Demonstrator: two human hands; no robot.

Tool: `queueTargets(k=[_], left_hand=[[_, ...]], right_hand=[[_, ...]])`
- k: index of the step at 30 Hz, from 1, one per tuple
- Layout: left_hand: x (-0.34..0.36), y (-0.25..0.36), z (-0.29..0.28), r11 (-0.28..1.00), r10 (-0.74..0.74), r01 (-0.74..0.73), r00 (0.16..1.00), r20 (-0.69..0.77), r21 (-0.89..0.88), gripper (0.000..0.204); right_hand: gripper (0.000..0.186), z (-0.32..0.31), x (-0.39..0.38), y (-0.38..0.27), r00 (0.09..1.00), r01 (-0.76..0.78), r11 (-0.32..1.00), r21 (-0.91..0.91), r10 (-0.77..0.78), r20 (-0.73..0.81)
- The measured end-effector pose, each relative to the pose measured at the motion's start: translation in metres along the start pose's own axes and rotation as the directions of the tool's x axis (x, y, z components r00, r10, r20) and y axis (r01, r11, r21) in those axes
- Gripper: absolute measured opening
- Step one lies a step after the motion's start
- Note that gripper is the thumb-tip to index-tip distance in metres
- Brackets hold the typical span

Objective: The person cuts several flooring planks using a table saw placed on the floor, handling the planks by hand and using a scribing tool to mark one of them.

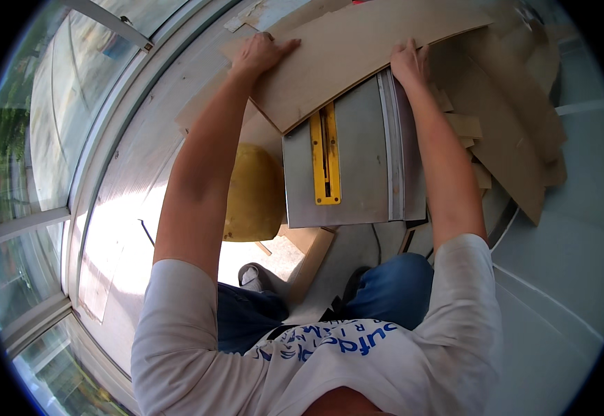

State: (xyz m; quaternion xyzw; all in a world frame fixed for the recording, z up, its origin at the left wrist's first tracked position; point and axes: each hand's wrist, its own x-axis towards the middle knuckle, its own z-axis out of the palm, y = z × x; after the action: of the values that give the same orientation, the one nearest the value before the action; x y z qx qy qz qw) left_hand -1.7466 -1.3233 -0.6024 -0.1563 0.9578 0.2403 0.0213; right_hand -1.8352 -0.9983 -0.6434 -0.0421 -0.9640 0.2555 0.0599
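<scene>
A broad light-brown wooden board (364, 41) lies tilted across the far part of a metal table saw (354, 173), which has a yellow slotted insert (327, 163) and a metal rail along its right side. My left hand (264, 55) grips the board at its far left, fingers curled and thumb extended. My right hand (409, 66) holds the board's near edge toward the right, just above the rail. The undersides of both grips are hidden. A rounded yellow object (252, 194) sits left of the saw, partly behind my left arm.
Stacked board offcuts (503, 139) lean to the right of the saw. A cable (377, 243) runs beneath it, beside a wooden piece (310, 253) near my feet. A glazed window frame (73, 194) lines the left, and pale tiles (551, 277) cover the lower right.
</scene>
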Motion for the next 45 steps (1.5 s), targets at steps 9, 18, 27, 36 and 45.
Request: queueTargets(k=[9, 18, 27, 36, 45], left_hand=[[-0.012, 0.030, 0.004, 1.000, 0.016, -0.016, 0.995, -0.099, -0.006, 0.076], [-0.012, 0.036, 0.005, 0.994, 0.058, -0.049, 0.994, -0.091, 0.094, 0.072], [-0.018, 0.024, 0.004, 0.994, 0.077, -0.069, 0.992, -0.098, 0.085, 0.067], [-0.011, 0.023, 0.015, 0.993, 0.121, -0.119, 0.986, -0.118, 0.023, 0.066], [-0.006, 0.019, 0.025, 0.990, 0.138, -0.131, 0.975, -0.174, 0.048, 0.065]], right_hand=[[0.052, 0.005, 0.001, 0.010, 0.904, 0.378, 0.887, -0.266, -0.416, -0.101], [0.047, -0.002, -0.028, 0.001, 0.852, 0.497, 0.849, -0.181, -0.517, -0.086], [0.047, 0.009, -0.029, -0.008, 0.858, 0.488, 0.856, -0.171, -0.507, -0.089], [0.050, 0.004, -0.026, -0.002, 0.857, 0.487, 0.850, -0.199, -0.510, -0.080], [0.049, 0.012, -0.023, 0.002, 0.858, 0.470, 0.859, -0.204, -0.498, -0.122]])
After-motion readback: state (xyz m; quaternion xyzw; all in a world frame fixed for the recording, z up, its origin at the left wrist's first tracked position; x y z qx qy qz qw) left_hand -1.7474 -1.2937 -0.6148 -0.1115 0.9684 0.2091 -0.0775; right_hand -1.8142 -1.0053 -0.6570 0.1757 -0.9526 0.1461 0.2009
